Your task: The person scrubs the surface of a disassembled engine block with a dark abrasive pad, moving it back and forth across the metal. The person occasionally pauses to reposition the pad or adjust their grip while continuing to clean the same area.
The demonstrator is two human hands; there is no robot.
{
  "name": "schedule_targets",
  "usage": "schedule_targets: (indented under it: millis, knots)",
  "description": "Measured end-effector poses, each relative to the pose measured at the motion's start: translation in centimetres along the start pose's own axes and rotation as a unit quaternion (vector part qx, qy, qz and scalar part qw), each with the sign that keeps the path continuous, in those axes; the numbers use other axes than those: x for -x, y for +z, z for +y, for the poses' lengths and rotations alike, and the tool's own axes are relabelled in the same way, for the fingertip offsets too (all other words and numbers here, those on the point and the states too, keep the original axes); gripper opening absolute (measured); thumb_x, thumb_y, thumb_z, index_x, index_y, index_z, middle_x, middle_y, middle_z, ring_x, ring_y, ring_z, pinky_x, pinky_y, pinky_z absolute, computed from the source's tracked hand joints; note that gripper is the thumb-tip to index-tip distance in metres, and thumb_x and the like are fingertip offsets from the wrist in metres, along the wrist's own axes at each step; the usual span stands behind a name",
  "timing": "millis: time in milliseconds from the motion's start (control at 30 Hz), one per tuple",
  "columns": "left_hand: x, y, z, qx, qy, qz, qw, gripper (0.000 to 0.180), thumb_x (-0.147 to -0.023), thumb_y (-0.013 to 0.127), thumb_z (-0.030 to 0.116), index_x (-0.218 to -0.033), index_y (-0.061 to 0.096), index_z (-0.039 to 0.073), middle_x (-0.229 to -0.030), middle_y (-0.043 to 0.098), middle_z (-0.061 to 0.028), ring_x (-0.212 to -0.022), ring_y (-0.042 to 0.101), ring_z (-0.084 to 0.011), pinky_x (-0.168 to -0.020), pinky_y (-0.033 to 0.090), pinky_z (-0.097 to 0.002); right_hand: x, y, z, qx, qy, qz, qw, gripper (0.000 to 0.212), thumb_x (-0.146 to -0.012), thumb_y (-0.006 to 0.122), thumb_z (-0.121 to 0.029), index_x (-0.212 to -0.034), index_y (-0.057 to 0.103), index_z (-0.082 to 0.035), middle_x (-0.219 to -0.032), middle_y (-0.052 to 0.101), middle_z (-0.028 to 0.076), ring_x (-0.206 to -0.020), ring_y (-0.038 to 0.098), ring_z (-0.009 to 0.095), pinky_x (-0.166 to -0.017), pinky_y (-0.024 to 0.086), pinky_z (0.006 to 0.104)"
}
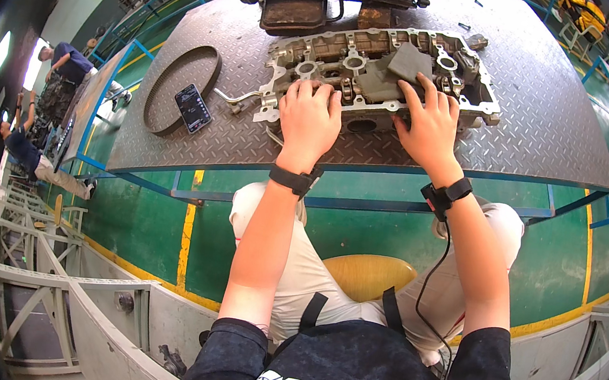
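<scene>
A metal engine cylinder head (286,69) lies lengthwise on the table in front of me. My left hand (308,119) is at its near left rim, fingers close together and bent over the edge. My right hand (431,129) is at the near right rim with its fingers spread. Its index finger reaches the lower edge of a folded grey-green piece of cloth or sheet (411,62), which lies on the head's top over some of its inner parts. Another flat part of the same grey-green colour (376,84) lies beside it. The undersides of both hands are hidden.
On the table's left are a black belt loop (151,101) and a phone (193,109). A bent metal pipe (238,99) sticks out at the head's left end. A large dark engine block (295,10) stands behind. Two people (24,147) are at the far left.
</scene>
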State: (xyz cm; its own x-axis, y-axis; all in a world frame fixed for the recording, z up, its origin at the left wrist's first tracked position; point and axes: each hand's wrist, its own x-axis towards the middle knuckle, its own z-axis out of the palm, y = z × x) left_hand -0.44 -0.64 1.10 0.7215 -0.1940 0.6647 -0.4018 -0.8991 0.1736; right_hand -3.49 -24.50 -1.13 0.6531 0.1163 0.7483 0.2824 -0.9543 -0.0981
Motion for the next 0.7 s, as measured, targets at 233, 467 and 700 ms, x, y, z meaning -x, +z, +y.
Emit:
schedule_targets:
  millis: [233,467,700]
  knots:
    - [0.18,0.48,-0.27,0.034,-0.008,-0.001,0.999,0.029,-0.103,0.064,0.031,-0.112,0.08,0.009,-0.123,0.072,-0.0171,-0.13,0.059,-0.0428,-0.109,0.044,-0.0552,0.01,-0.01,0.02,-0.001,-0.003,0.003,1.0,0.068,-0.079,0.085,-0.026,-0.143,0.063,-0.022,-0.149,0.057,0.013,-0.116,0.059,0.033,-0.109,0.04,0.0504]
    - [0.04,0.38,-0.2,0.033,-0.014,-0.002,0.999,0.031,-0.101,0.066,0.03,-0.117,0.077,0.005,-0.121,0.072,-0.0186,-0.129,0.059,-0.0428,-0.11,0.043,-0.055,-0.07,0.02,0.01,0.0,-0.006,0.012,1.0,0.066,-0.08,0.084,-0.026,-0.142,0.063,-0.021,-0.148,0.058,0.013,-0.116,0.059,0.033,-0.109,0.04,0.0502]
    - [-0.01,0.13,-0.03,0.029,-0.013,0.002,0.999,0.033,-0.1,0.068,0.029,-0.12,0.074,0.004,-0.114,0.069,-0.0201,-0.124,0.06,-0.0408,-0.108,0.044,-0.0547,-0.04,0.03,0.05,-0.002,-0.01,0.02,1.0,0.065,-0.08,0.084,-0.026,-0.142,0.063,-0.021,-0.148,0.058,0.013,-0.115,0.06,0.032,-0.109,0.04,0.0504]
